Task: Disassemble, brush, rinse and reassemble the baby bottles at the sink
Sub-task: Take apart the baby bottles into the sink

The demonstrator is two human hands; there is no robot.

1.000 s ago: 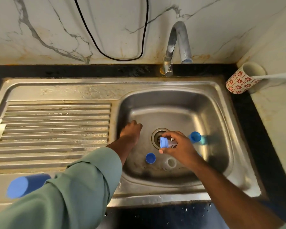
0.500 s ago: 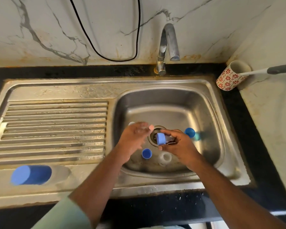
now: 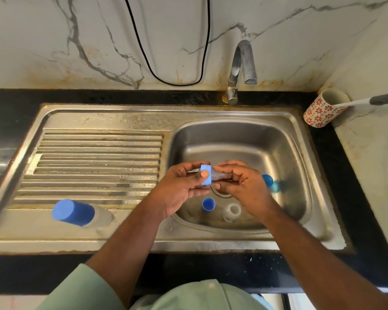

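Disassembly step, judged. Small clear baby bottle (image 3: pixel 220 175) held sideways over the sink basin (image 3: pixel 285 157). Left hand (image 3: pixel 179 186) pinches its blue collar (image 3: pixel 206 174), thumb on top; right hand (image 3: pixel 244 182) fingers curl round the body. Next: counter-twist to unscrew, keeping grip firm.

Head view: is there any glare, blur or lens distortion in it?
Head view: soft glare on the steel sink basin; the wide lens bows the sink's front rim; the blue-capped clear bottle on the drainboard looks slightly blurred, while both hands appear sharp.
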